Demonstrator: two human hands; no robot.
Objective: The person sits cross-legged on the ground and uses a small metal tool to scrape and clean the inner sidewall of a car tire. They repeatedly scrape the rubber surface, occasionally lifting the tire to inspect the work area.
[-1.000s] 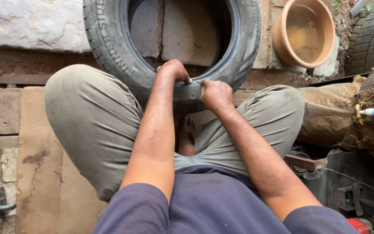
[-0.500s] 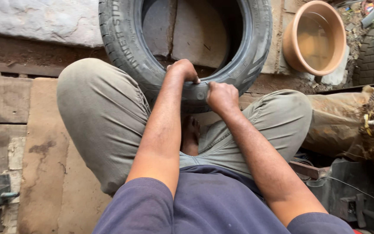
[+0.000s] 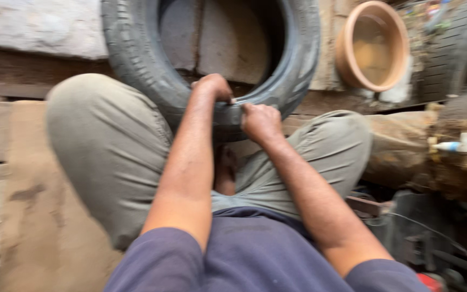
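- Between the knees, the upright black rubber tyre (image 3: 136, 59) has its near rim pinched by left hand (image 3: 214, 88) and right hand (image 3: 260, 121).
- Motion blur hides the fingertips.

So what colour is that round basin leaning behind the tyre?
The basin is terracotta orange with a paler, dusty inside, seen in the head view at upper right.

Knees (image 3: 109, 146) hem both flanks, tyre (image 3: 136, 59) blocks ahead, its hole open.
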